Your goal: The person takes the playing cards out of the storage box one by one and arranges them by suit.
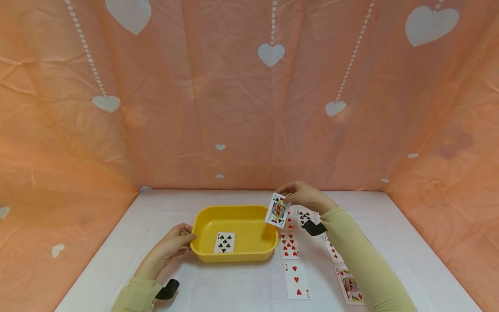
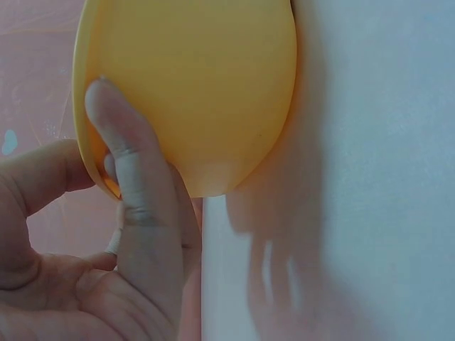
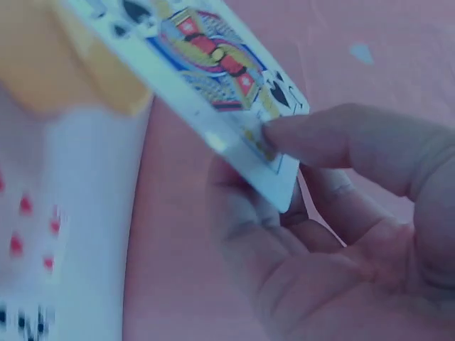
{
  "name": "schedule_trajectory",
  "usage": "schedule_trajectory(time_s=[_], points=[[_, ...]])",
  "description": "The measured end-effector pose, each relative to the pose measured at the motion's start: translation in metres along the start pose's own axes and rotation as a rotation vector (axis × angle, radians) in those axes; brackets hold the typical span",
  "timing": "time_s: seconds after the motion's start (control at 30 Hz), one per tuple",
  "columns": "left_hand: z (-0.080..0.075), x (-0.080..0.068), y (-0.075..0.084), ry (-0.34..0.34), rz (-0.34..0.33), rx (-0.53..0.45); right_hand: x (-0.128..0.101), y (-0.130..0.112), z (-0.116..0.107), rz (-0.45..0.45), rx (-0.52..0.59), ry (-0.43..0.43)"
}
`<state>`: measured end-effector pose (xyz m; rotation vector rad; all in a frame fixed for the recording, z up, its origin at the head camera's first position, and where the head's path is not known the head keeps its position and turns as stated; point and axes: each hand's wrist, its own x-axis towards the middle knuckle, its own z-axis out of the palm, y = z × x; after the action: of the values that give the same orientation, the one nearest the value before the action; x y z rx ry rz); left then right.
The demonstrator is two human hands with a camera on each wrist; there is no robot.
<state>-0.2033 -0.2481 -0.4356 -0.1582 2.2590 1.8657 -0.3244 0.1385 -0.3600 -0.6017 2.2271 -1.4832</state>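
Note:
At the left end of the yellow plastic tray [image 1: 234,257], my left hand [image 1: 173,242] pinches the rim, its thumb [image 2: 131,163] on the inner side. One clubs playing card [image 1: 225,242] lies face up on the tray's floor. My right hand [image 1: 308,196] holds a jack of spades [image 1: 275,211] by one end, pinched between thumb and fingers. The jack is tilted and overlaps the tray's right end in the head view. In the right wrist view its face [image 3: 213,57] shows clearly, and a blurred corner of the tray [image 3: 114,78] appears beyond it.
Right of the tray, several cards lie face up on the white table: a hearts card [image 1: 290,246], a three of hearts [image 1: 297,281], a clubs card [image 1: 305,216], a diamonds card [image 1: 331,249] and a king [image 1: 351,286]. The right sleeve partly covers some. An orange curtain [image 1: 241,108] encloses the table.

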Motion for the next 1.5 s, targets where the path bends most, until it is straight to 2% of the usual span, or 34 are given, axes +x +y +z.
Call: schedule_trajectory(time_s=[0.13, 0.27, 0.33, 0.63, 1.07, 1.27, 1.4, 1.5], points=[[0.000, -0.001, 0.000, -0.021, 0.014, -0.006, -0.024, 0.016, -0.026, -0.026, 0.020, 0.010], [0.001, -0.001, 0.000, 0.002, 0.000, 0.013, -0.050, 0.038, -0.049, -0.022, 0.074, 0.017], [0.002, -0.001, 0.000, 0.018, -0.011, 0.022, -0.063, 0.050, -0.058, -0.003, 0.108, 0.022], [0.001, -0.002, 0.000, 0.005, -0.005, 0.009, -0.115, 0.086, -0.090, 0.110, 0.224, 0.019], [0.003, -0.004, 0.001, 0.024, -0.005, 0.006, -0.169, 0.123, -0.111, 0.119, 0.269, -0.028], [0.004, -0.004, 0.001, 0.037, -0.011, 0.018, -0.182, 0.140, -0.112, 0.235, 0.224, 0.053], [0.004, -0.004, 0.000, 0.034, -0.010, 0.011, -0.184, 0.144, -0.112, 0.317, 0.195, 0.104], [0.004, -0.003, 0.000, 0.028, -0.013, 0.002, -0.183, 0.145, -0.112, 0.347, 0.192, 0.125]])
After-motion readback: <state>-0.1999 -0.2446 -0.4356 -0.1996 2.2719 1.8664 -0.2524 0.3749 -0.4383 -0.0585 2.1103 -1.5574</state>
